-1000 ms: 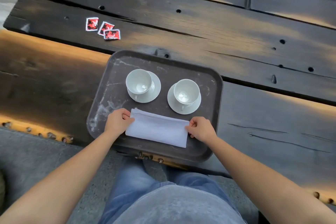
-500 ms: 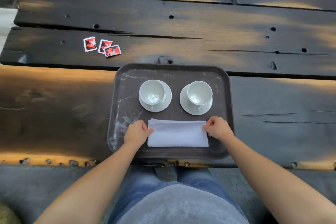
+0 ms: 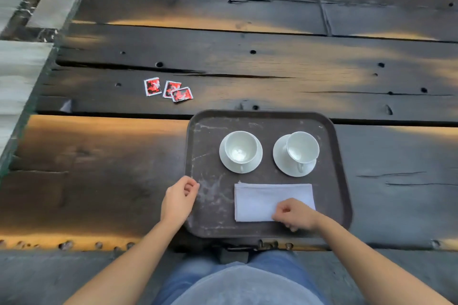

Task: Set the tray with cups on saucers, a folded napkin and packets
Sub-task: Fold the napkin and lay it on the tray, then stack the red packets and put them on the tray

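A dark brown tray (image 3: 210,141) lies on the wooden table in front of me. Two white cups stand on white saucers at its far side, the left cup (image 3: 240,150) and the right cup (image 3: 302,147). A folded white napkin (image 3: 260,202) lies flat near the tray's front edge. My right hand (image 3: 293,214) sits on the napkin's near right corner with its fingers curled on the cloth. My left hand (image 3: 179,199) hovers at the tray's left rim, loosely curled and holding nothing. Three red packets (image 3: 171,89) lie on the table, far left of the tray.
The table (image 3: 99,181) is made of dark, weathered planks with gaps and holes. Its front edge with metal studs (image 3: 67,245) runs just above my lap. The left table edge drops to a pale floor (image 3: 14,77).
My left hand let go of the napkin and moved left to the tray's rim. My right hand slid inward over the napkin's right end. The camera view shifted, so the tray sits lower right.
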